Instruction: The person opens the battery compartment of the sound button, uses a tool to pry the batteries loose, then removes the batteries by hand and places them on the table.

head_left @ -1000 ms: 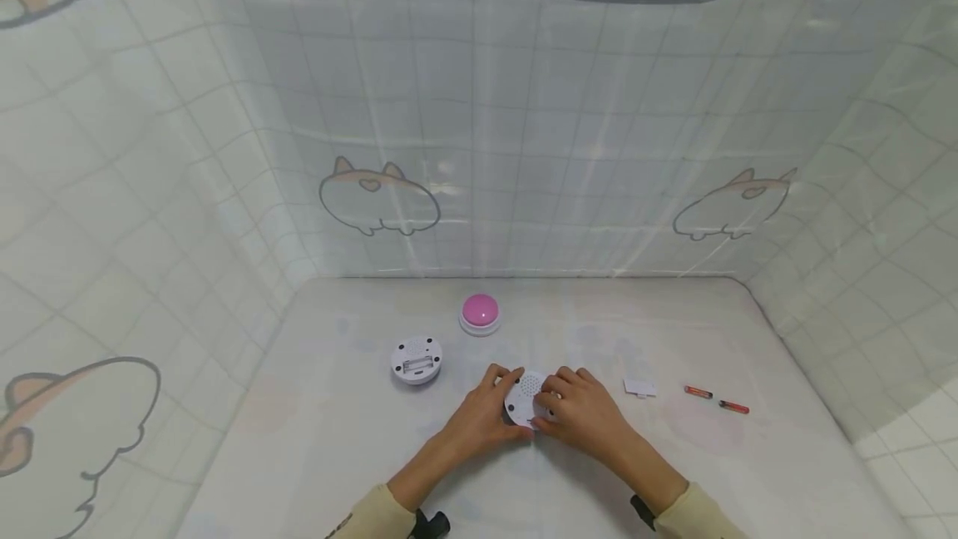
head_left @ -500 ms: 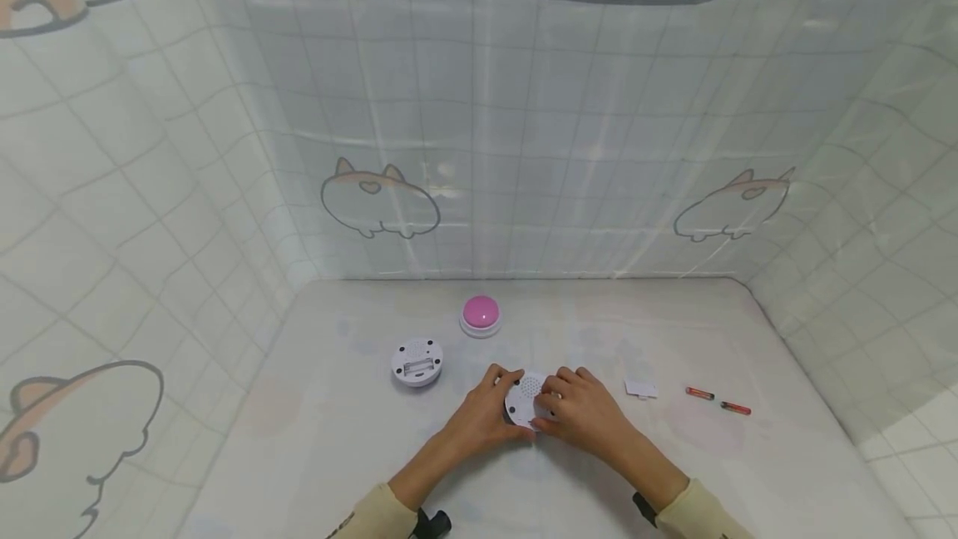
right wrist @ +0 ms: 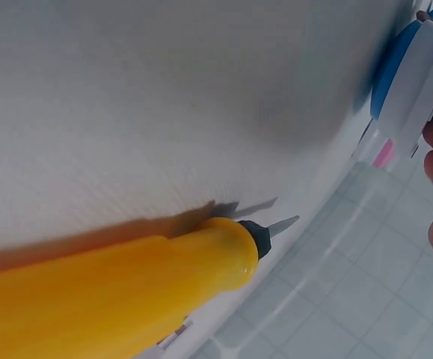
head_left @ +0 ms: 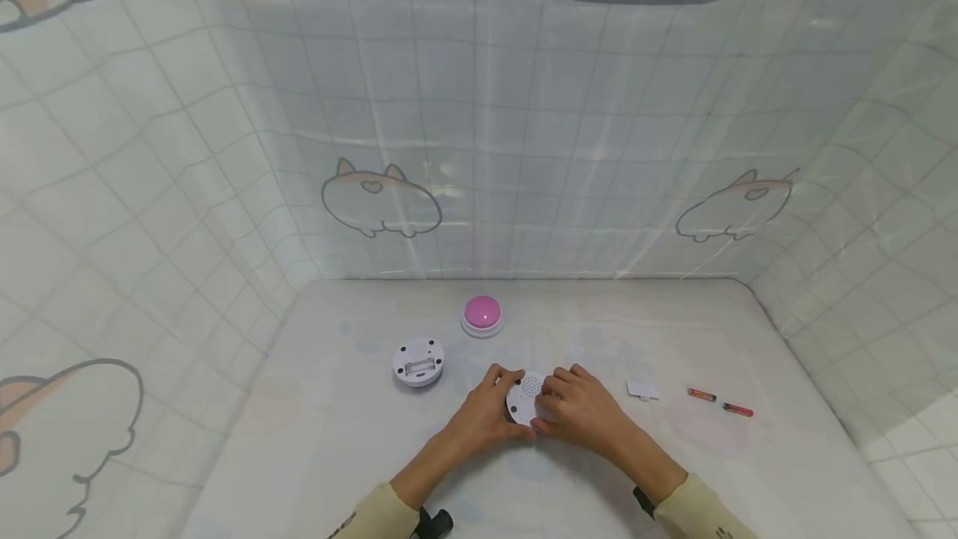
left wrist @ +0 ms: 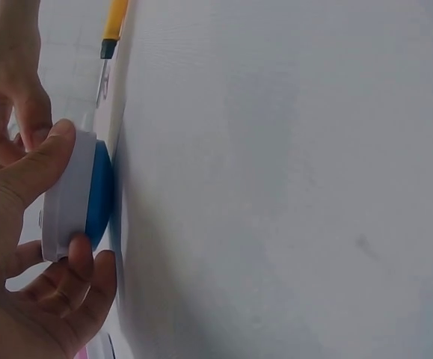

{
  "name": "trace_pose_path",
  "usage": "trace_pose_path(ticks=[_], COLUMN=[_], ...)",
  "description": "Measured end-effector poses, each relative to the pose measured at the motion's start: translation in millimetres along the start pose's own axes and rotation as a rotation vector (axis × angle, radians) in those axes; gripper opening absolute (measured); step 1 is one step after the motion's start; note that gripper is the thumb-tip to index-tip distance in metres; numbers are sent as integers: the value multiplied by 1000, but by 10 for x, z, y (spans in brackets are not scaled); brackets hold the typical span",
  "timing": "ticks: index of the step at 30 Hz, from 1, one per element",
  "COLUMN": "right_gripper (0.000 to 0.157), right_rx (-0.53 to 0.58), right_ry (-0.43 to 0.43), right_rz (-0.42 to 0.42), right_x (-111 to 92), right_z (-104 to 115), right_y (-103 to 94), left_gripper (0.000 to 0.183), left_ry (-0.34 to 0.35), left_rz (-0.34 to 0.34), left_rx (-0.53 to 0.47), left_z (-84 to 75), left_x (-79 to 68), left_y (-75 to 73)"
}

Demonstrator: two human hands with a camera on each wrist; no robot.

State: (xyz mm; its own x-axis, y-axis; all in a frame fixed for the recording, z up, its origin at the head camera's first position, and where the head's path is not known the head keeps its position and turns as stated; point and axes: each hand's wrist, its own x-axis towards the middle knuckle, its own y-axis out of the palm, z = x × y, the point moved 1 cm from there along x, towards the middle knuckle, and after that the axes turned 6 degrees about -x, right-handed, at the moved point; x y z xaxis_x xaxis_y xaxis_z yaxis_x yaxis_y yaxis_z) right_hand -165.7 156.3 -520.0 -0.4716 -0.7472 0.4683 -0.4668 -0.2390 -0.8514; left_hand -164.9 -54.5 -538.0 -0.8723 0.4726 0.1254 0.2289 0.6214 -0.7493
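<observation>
In the head view a round white push button (head_left: pixel 523 398) with a speaker grille lies bottom up at the front middle. Its blue dome shows facing the table in the left wrist view, where the white casing (left wrist: pixel 66 202) stands between thumb and fingers. My left hand (head_left: pixel 482 412) grips it by the left side. Curled over its right part are the fingers of my right hand (head_left: pixel 580 407), thumb at the near edge; they hide that part of the underside. A yellow-handled screwdriver (right wrist: pixel 126 292) lies near my right wrist, out of sight in the head view.
Left of the hands, another white button (head_left: pixel 418 363) lies upside down, its battery compartment open. A pink-domed button (head_left: pixel 482 314) stands upright behind. To the right are a small white battery cover (head_left: pixel 642 390) and two red batteries, one nearer (head_left: pixel 738 409) and one farther (head_left: pixel 702 395).
Both hands keep their places on the push button; only my right fingers shift very slightly. Nothing else on the table has moved.
</observation>
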Motion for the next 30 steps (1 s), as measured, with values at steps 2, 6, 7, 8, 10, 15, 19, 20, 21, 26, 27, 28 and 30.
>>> trace_pose_path(ticks=[2,6,7,8,10,15,19,20,21,26,27,28,30], right_gripper=[25,23,23,22,20,16,23,24,25,23,23,22,22], right_rx=[7,16,17,20,30,50,74,86,96,133,139,147,160], right_ry=[-16,-43,-49,-55,-69,-62,-21,-10,0,76,90,104,129], right_rz=[-10,-28,-31,-34,-37,-34,-38,-38,-36,-5,0,5,19], right_x=[0,12,16,18,21,6,-54,-68,-81,-91,-90,-88,-86], right_z=[-14,-40,-45,-49,-54,-53,-31,-24,-17,2,2,2,1], right_y=[15,29,31,33,36,33,31,32,34,32,27,21,5], left_gripper=[95,96,96,96,96,96,96,97,97,98,98,98,98], left_ry=[2,-4,-8,-12,-19,-21,-20,-25,-29,-58,-61,-66,-69], left_rz=[8,22,25,27,31,28,21,22,24,31,32,32,31], left_rx=[-2,-11,-10,-11,-6,1,13,14,14,9,7,5,5], left_z=[4,0,3,2,11,17,-1,-5,-7,-12,-13,-16,-22], left_x=[7,26,32,37,43,43,24,18,13,13,16,20,25], left_y=[-6,-23,-24,-26,-19,-6,-9,-10,-10,-17,-18,-21,-24])
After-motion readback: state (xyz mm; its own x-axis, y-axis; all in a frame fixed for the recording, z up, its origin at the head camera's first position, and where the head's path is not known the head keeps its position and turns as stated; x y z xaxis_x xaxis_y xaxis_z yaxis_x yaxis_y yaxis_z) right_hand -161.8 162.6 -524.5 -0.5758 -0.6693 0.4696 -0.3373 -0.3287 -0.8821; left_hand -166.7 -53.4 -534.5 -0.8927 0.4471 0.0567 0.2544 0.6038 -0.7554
